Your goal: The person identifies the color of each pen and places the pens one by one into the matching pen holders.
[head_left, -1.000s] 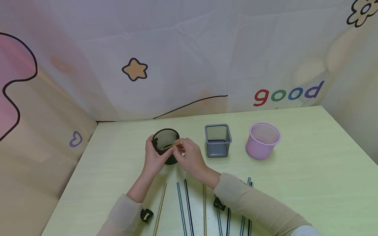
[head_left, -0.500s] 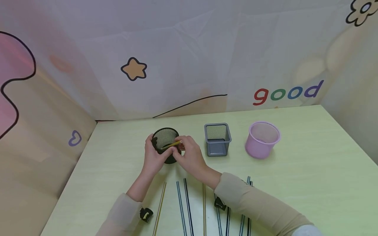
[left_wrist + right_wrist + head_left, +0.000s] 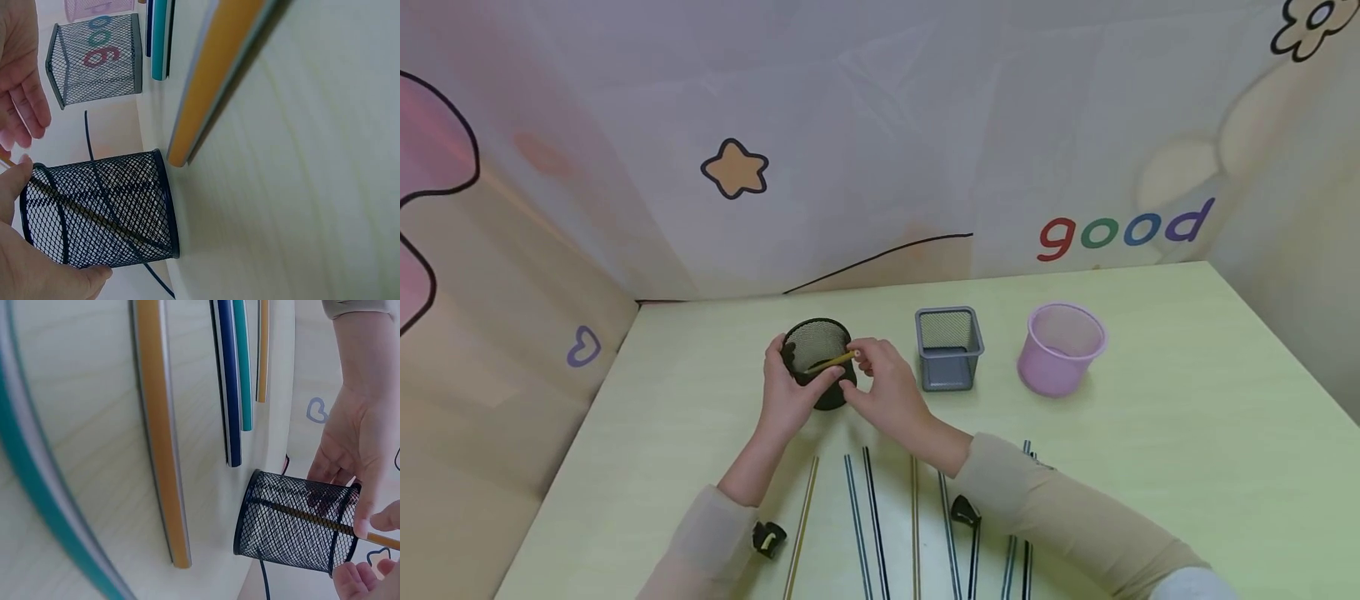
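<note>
A black round mesh pen holder (image 3: 817, 337) stands on the table, slightly left of centre in the head view. My left hand (image 3: 787, 396) grips its side, the thumb at the near rim. A yellow pencil (image 3: 833, 362) leans inside it, its upper end sticking out over the right rim; in the right wrist view the left thumb touches this pencil (image 3: 382, 540). My right hand (image 3: 891, 396) is just right of the holder, fingers by the pencil's upper end and thumb spread away. The left wrist view shows the right hand's fingers (image 3: 28, 103) fairly straight.
A grey square mesh holder (image 3: 949, 371) and a pink round bin (image 3: 1056, 367) stand to the right. Several yellow, blue and dark pencils lie in front, among them a yellow pencil (image 3: 802, 525). A patterned sheet (image 3: 880, 150) hangs behind the table.
My right thumb has parted from the pencil and from the left thumb. The left hand keeps its grip on the pen holder. The head view has shifted slightly.
</note>
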Demonstrator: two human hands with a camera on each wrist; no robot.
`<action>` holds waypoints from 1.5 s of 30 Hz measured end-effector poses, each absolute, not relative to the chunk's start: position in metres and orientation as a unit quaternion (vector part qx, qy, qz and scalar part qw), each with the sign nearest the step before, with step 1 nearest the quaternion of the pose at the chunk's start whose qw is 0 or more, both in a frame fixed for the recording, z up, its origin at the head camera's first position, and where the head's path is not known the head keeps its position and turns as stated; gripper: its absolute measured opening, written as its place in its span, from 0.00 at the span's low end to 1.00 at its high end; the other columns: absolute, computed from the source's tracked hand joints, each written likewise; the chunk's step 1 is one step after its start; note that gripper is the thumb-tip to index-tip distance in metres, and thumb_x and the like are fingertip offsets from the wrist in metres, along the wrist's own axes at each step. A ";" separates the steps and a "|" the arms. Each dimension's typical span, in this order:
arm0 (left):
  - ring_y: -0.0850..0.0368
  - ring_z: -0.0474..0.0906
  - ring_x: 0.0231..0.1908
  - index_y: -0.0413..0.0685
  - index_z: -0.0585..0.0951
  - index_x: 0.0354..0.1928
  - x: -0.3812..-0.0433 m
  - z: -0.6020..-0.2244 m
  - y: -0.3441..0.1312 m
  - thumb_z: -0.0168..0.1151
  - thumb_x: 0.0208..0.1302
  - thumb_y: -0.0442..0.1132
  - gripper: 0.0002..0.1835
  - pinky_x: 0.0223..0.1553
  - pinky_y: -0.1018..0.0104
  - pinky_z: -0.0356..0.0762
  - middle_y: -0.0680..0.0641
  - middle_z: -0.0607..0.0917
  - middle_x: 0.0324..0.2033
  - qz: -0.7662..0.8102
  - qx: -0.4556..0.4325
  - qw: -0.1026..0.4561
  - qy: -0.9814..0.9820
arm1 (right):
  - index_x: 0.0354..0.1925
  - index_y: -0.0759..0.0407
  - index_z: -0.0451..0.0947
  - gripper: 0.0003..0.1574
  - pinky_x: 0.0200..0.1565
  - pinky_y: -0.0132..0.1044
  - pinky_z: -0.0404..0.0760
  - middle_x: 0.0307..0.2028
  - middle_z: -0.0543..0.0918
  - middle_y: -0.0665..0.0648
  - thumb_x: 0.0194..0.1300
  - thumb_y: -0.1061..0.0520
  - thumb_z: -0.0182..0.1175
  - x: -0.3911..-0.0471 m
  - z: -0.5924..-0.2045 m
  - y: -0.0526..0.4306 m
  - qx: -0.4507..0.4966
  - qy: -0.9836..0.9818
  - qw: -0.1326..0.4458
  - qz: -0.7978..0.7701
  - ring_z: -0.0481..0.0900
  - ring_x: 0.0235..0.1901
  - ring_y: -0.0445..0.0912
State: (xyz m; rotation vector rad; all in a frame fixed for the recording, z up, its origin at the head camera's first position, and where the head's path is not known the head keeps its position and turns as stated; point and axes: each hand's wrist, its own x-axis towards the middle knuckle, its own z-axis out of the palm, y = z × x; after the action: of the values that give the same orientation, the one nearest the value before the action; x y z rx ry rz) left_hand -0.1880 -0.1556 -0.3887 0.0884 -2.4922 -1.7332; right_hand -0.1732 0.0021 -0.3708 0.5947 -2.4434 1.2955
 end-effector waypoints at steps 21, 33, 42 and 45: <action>0.41 0.56 0.66 0.35 0.44 0.71 -0.186 -0.386 -0.154 0.71 0.54 0.42 0.53 0.67 0.48 0.56 0.34 0.54 0.68 -0.577 0.032 0.044 -0.815 | 0.50 0.67 0.73 0.26 0.45 0.43 0.81 0.38 0.77 0.62 0.52 0.67 0.68 -0.163 -0.361 0.033 0.181 -0.863 0.141 0.450 0.77 0.38 0.54; 0.41 0.55 0.67 0.35 0.44 0.71 -0.187 -0.389 -0.154 0.71 0.54 0.43 0.54 0.68 0.48 0.56 0.33 0.54 0.68 -0.575 0.036 0.046 -0.816 | 0.48 0.67 0.73 0.25 0.44 0.43 0.81 0.36 0.77 0.60 0.52 0.67 0.68 -0.152 -0.365 0.044 0.157 -0.874 0.109 0.448 0.77 0.37 0.52; 0.41 0.57 0.66 0.36 0.45 0.71 -0.188 -0.392 -0.154 0.71 0.54 0.42 0.53 0.67 0.49 0.58 0.34 0.55 0.67 -0.583 0.032 0.047 -0.811 | 0.46 0.66 0.75 0.21 0.41 0.42 0.79 0.38 0.78 0.61 0.54 0.63 0.67 -0.139 -0.378 0.050 0.128 -0.894 0.062 0.424 0.77 0.36 0.54; 0.40 0.56 0.66 0.36 0.45 0.71 -0.188 -0.393 -0.153 0.71 0.54 0.41 0.53 0.67 0.48 0.58 0.34 0.55 0.67 -0.584 0.028 0.047 -0.810 | 0.46 0.66 0.74 0.21 0.39 0.41 0.77 0.38 0.78 0.62 0.54 0.62 0.67 -0.135 -0.383 0.052 0.114 -0.903 0.038 0.413 0.77 0.36 0.54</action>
State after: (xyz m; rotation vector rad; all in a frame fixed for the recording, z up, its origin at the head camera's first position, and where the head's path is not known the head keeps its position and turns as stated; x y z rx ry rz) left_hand -0.1880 -0.1534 -0.3927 0.0840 -2.4717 -1.7809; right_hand -0.1351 0.0521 -0.3833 0.3498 -2.7692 1.2683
